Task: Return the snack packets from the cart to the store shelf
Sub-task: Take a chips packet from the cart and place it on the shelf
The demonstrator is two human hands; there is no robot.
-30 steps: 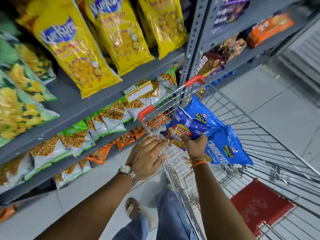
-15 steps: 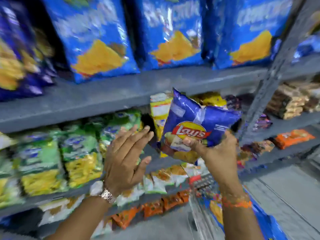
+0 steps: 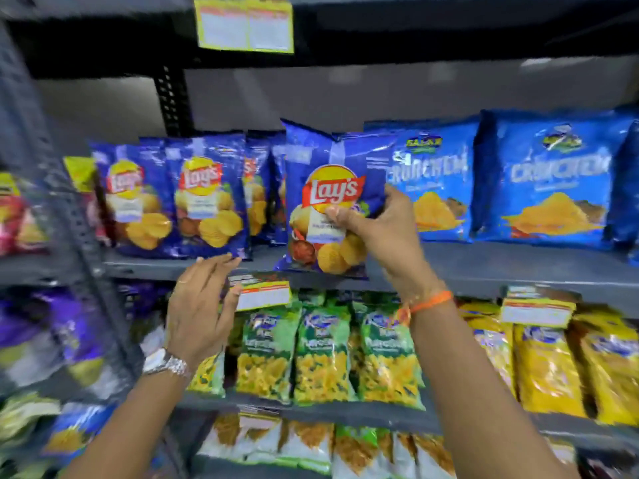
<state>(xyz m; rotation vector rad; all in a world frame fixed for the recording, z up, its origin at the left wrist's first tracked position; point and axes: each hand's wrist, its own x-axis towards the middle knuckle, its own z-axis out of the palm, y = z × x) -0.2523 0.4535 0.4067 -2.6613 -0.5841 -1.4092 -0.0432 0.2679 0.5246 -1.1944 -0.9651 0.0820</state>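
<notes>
My right hand [image 3: 383,233] grips a dark blue Lay's packet [image 3: 328,174] by its right side, thumb across the front. The packet stands upright, its bottom edge at the front lip of the grey shelf [image 3: 484,267], in the gap between a row of matching Lay's packets [image 3: 200,198] on the left and light blue Crunchex packets [image 3: 439,181] on the right. My left hand [image 3: 202,305] is open with fingers spread, just below the shelf lip and under the Lay's row, touching no packet. The cart is out of view.
A price label [image 3: 264,295] hangs on the shelf lip beside my left hand. Green packets [image 3: 325,354] and yellow packets [image 3: 546,368] fill the shelf below. A slanted grey upright [image 3: 69,216] stands at the left. More yellow labels [image 3: 245,24] hang above.
The view swung up from the cart to the upper shelf. My right hand lifted the Lay's packet out of the cart up to the shelf; my left hand rose alongside, still holding nothing.
</notes>
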